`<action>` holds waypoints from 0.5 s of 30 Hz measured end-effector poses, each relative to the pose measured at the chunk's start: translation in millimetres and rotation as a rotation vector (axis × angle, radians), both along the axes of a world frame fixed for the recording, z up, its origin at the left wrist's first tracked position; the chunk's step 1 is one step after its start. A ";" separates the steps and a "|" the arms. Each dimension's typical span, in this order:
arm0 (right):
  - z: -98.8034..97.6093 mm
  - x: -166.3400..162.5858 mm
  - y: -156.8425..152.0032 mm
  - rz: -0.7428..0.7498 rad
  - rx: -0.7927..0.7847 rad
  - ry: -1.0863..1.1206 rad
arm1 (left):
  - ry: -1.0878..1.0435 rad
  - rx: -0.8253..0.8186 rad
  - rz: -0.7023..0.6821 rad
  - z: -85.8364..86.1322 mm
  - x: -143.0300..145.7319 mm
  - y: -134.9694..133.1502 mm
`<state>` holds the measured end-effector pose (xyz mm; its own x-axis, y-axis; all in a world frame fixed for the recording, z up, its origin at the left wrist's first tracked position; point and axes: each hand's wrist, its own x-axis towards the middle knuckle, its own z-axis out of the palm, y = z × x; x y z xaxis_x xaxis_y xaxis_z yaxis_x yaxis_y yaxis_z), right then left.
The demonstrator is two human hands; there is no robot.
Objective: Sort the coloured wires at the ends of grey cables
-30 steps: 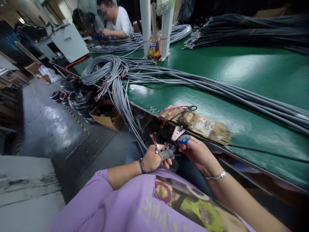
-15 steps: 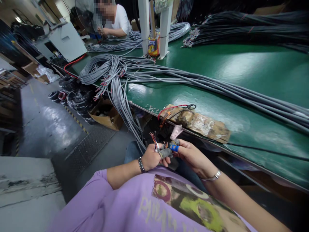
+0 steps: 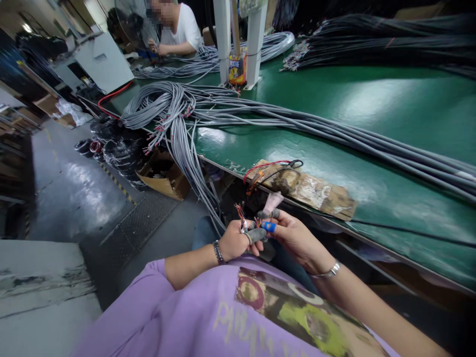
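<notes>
My left hand [image 3: 234,240] is closed on the end of a grey cable [image 3: 219,223], with thin coloured wire ends [image 3: 240,213] fanning out above the fist. My right hand [image 3: 293,235] meets it from the right, its taped fingertips, one blue, pinching at the small wires. A pale pinkish strip [image 3: 272,201] sticks up just above my right fingers. Both hands hover below the near edge of the green table [image 3: 372,109].
A thick bundle of grey cables [image 3: 260,116] runs across the table and hangs over its edge. A worn cardboard pad [image 3: 308,188] with red and black wires lies near the edge. Another person [image 3: 174,29] works at the far end. Cardboard box [image 3: 163,176] and black coils on the floor.
My right hand has moved left to join my left hand at the wire ends; before, it was a little apart. The left hand stays put.
</notes>
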<state>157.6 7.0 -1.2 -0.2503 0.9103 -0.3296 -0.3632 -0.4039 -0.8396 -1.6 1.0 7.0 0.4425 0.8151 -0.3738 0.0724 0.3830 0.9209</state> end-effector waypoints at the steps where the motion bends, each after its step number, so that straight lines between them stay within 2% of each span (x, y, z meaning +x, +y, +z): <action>1: -0.4 -0.4 0.1 -0.004 0.002 0.000 | 0.002 -0.004 -0.005 -0.1 0.0 -0.1; 9: -5.3 -0.6 -0.9 0.010 0.051 0.014 | -0.002 0.015 0.041 -6.5 -0.1 1.4; 15: -6.2 -3.9 -4.3 -0.085 0.112 0.038 | -0.096 0.006 0.167 -18.7 0.2 3.5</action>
